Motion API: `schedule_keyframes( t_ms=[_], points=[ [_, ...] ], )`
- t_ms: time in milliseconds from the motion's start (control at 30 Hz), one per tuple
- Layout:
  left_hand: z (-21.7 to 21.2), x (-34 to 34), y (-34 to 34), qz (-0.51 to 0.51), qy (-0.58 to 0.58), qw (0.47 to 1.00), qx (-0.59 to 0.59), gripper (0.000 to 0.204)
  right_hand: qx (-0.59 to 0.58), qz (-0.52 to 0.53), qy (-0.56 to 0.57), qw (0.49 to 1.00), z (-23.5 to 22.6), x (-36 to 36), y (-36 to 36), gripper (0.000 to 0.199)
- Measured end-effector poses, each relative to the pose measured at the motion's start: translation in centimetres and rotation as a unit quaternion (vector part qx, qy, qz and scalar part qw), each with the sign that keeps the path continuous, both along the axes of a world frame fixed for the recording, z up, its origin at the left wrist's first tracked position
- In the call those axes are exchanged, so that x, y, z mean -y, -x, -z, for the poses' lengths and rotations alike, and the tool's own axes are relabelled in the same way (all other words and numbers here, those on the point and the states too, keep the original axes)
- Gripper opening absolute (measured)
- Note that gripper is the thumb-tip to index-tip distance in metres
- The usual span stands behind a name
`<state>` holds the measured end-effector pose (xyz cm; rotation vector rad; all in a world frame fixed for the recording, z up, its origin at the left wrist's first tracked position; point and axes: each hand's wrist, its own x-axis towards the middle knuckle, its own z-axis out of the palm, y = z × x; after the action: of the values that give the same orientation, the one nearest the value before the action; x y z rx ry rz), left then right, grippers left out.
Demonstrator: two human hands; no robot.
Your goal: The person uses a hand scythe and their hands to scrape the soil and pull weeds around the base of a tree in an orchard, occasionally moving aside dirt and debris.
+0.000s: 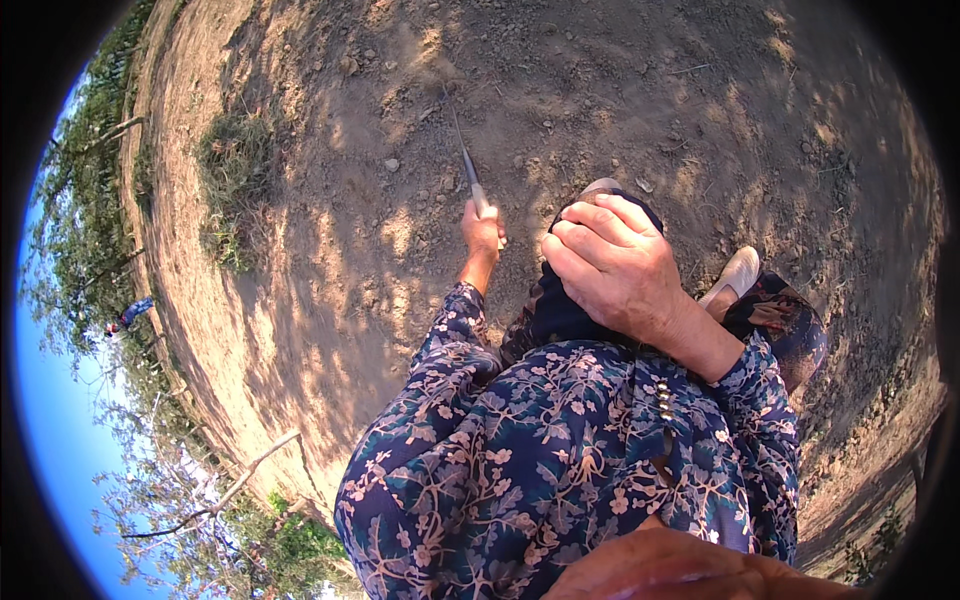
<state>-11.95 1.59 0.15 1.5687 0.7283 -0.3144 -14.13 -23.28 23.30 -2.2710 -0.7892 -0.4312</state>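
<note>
The long-handled tool [463, 150] slants away from the left hand [483, 232], which is closed around its near end, its far tip reaching the dry soil [600, 90], seemingly braced for digging; the right hand [615, 265] rests loosely curled, holding nothing, on a dark-clothed knee [560, 310], likely for support; the tool's head is blurred and indistinct; a pale shoe [735, 275] peeks out right.

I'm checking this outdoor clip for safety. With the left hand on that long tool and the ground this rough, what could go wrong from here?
1. The left hand grips the long thin pale-handled tool one-handed, its far end on the dry clumpy dirt ground; it could slip or skid on loose clods.
2. The right hand rests on the dark-clothed knee, so the bent stance may tip if the light-coloured shoe slides.
</note>
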Motion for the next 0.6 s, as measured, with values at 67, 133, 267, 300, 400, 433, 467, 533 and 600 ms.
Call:
schedule_keyframes(
  t_ms=[67, 133, 267, 300, 400, 433, 467, 533, 600],
  points=[
    [0.0, -0.9, -0.2, -0.025, 0.052, 0.998, -0.022, 0.015, 0.007, -0.006, -0.004, 1.000, 0.0, -0.1, -0.1, 0.023],
    [-1.9, -1.1, -1.8, -0.042, 0.100, 0.994, -0.017, 0.015, 0.011, -0.006, -0.001, 1.000, 0.0, -0.2, 0.1, 0.022],
    [-4.4, -1.1, -1.5, -0.038, 0.013, 0.999, 0.034, 0.015, 0.012, -0.007, 0.003, 1.000, 0.2, -0.5, -0.3, 0.021],
    [-4.8, -1.1, -0.1, -0.032, -0.008, 0.999, 0.035, 0.015, 0.019, -0.003, 0.003, 1.000, 0.2, -0.5, -0.3, 0.021],
    [-3.5, -0.1, 5.5, -0.039, -0.003, 0.999, 0.019, 0.014, 0.028, 0.005, 0.011, 1.000, 0.4, -0.7, -0.2, 0.019],
    [-2.7, 0.2, 6.8, -0.042, 0.001, 0.999, -0.014, 0.014, 0.031, 0.004, 0.011, 0.999, 0.3, -0.8, -0.1, 0.019],
    [-1.9, 0.3, 7.7, -0.045, 0.006, 0.998, -0.047, 0.014, 0.033, 0.004, 0.013, 0.999, 0.3, -0.8, -0.1, 0.018],
    [0.3, -0.3, 7.6, -0.040, 0.001, 0.999, 0.000, 0.013, 0.041, -0.004, 0.012, 0.999, 0.0, -0.9, -0.3, 0.018],
    [1.1, 0.5, 4.6, -0.064, 0.036, 0.997, -0.007, 0.011, 0.046, -0.001, 0.025, 0.999, 0.1, -0.5, -0.5, 0.017]
  ],
)
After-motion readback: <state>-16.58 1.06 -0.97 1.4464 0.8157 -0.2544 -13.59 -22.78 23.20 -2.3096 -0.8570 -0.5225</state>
